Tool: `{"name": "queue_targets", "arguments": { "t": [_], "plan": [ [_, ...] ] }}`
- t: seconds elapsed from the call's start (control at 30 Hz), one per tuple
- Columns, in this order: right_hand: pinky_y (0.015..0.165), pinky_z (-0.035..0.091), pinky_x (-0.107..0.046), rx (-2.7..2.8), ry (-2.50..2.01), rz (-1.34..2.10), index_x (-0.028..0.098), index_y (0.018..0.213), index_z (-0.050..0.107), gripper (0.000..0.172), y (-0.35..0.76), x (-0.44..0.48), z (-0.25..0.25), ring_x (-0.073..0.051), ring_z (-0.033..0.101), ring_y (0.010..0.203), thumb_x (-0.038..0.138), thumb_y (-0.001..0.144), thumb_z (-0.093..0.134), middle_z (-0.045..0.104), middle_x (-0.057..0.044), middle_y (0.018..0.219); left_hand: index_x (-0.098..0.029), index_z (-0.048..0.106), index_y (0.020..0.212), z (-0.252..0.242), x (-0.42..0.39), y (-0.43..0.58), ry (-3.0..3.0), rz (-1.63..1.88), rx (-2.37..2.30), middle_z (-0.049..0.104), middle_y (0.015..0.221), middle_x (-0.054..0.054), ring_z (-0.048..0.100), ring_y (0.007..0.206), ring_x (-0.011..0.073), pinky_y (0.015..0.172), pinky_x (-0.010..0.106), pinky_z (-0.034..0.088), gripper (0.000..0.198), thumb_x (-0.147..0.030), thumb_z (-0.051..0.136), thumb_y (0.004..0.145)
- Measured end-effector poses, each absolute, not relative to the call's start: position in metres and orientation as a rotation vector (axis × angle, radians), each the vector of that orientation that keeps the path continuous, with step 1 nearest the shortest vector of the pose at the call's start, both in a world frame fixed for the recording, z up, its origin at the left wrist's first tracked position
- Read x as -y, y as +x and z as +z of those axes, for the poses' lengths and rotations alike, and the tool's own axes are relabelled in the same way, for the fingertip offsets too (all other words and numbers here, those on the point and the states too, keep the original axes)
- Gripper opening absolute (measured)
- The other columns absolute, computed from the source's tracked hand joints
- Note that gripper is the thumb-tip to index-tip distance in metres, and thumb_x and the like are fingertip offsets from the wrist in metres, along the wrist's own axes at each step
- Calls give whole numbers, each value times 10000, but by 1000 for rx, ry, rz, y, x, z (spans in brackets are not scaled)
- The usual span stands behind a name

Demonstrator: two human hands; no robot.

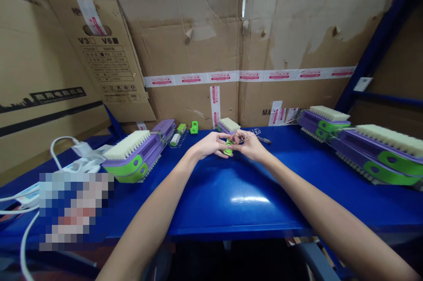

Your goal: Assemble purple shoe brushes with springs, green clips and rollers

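Note:
Above the middle of the blue table (205, 201), my left hand (209, 145) and my right hand (250, 146) meet around a small bright green plastic part (228, 151). The fingertips of both hands pinch it, and they cover much of its shape. Several thin metal coil springs (254, 132) stick out over the back of my right hand, seemingly held in its fingers. Just behind the hands lies a purple piece with cream bristles (229, 125), partly hidden by them.
Purple and green bristled brushes stand at left (127, 157), right (383, 153) and back right (322, 122). Behind my left hand lie a green part (194, 128), small green-and-white pieces (176, 140) and loose springs (184, 136). A pen (265, 140) and white cables (28, 232) are visible. Cardboard (191, 47) walls the back.

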State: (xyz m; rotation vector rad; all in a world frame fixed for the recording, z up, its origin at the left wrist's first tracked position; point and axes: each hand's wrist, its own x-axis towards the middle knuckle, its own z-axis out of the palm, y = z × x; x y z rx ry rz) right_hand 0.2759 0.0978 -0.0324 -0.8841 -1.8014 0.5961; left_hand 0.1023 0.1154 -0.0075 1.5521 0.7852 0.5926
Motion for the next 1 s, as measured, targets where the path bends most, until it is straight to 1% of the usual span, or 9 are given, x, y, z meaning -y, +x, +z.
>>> {"name": "queue_targets", "arguments": {
  "t": [0.13, 0.3, 0.4, 0.5, 0.63, 0.73, 0.9, 0.93, 1.0],
  "plan": [
    [587, 382, -270, 1833, -888, 527, 213, 593, 387, 371, 275, -99, -34, -141, 492, 619, 393, 683, 699, 536, 14, 627, -112, 546, 1252, -8, -116, 103, 1558, 595, -830, 707, 735, 67, 697, 708, 200, 726, 368, 580, 585, -90, 687, 685],
    [563, 330, -255, 1866, -920, 382, 209, 585, 373, 316, 273, -101, -36, -125, 435, 592, 265, 705, 661, 464, 29, 606, -101, 521, 1288, -5, -113, 105, 1555, 598, -908, 690, 698, 50, 684, 669, 178, 694, 344, 582, 592, -62, 640, 709],
    [571, 322, -252, 1896, -916, 292, 204, 586, 383, 288, 271, -102, -38, -119, 429, 589, 195, 716, 641, 453, 30, 616, -85, 510, 1296, -4, -111, 107, 1562, 617, -947, 682, 699, 51, 665, 632, 155, 675, 325, 580, 584, -71, 636, 726],
    [581, 326, -255, 1948, -912, 228, 201, 600, 402, 258, 270, -103, -42, -125, 441, 612, 167, 731, 622, 457, 21, 650, -103, 537, 1260, -6, -110, 109, 1561, 623, -957, 678, 726, 46, 658, 626, 146, 655, 308, 578, 547, -66, 640, 724],
    [586, 353, -265, 1986, -980, 206, 198, 627, 445, 218, 270, -105, -45, -137, 459, 635, 186, 723, 641, 476, 5, 706, -105, 581, 1141, -10, -110, 113, 1538, 639, -1008, 663, 735, 44, 646, 602, 144, 625, 311, 577, 463, -70, 683, 692],
    [583, 376, -276, 1987, -997, 250, 194, 670, 490, 177, 272, -106, -45, -145, 473, 639, 214, 725, 657, 504, -4, 724, -103, 576, 1103, -11, -110, 115, 1529, 659, -1038, 652, 728, 44, 641, 598, 142, 627, 314, 576, 439, -78, 700, 682],
    [601, 416, -297, 1968, -1015, 261, 199, 786, 524, 192, 274, -109, -45, -157, 502, 669, 239, 705, 693, 542, -16, 810, -126, 570, 1099, -10, -113, 112, 1567, 602, -1038, 665, 747, 48, 650, 620, 142, 615, 281, 565, 412, -74, 654, 699],
    [613, 425, -304, 1972, -1030, 255, 202, 838, 539, 213, 274, -109, -46, -162, 513, 684, 245, 703, 697, 554, -21, 848, -129, 567, 1097, -10, -114, 111, 1578, 588, -1046, 671, 759, 52, 656, 631, 147, 597, 267, 560, 414, -73, 647, 695],
    [636, 439, -317, 1980, -1068, 233, 218, 974, 555, 317, 274, -108, -46, -175, 538, 730, 255, 698, 706, 572, -37, 953, -126, 565, 1086, -10, -116, 108, 1607, 557, -1052, 682, 790, 65, 666, 651, 161, 553, 241, 544, 407, -80, 640, 689]
  ]
}}
